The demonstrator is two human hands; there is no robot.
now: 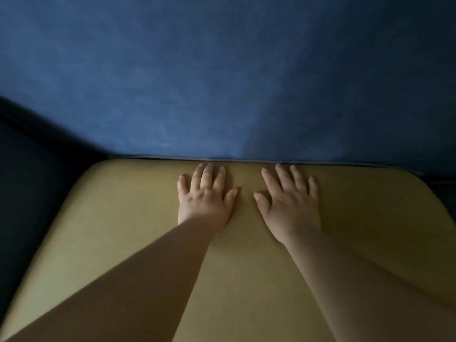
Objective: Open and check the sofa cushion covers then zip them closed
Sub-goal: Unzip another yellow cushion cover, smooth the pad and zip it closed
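Observation:
A mustard-yellow seat cushion [118,218] fills the lower part of the view, its far edge meeting the blue sofa backrest [222,82]. My left hand [204,196] lies flat on the cushion, palm down, fingers spread, fingertips close to the back seam. My right hand [288,201] rests flat beside it in the same way, a small gap between the two thumbs. Neither hand holds anything. A thin dark line [246,160] runs along the cushion's far edge; no zip pull is visible.
A dark sofa arm [37,169] rises along the cushion's left side. A dark gap [441,188] shows at the cushion's right rear corner. The light is dim.

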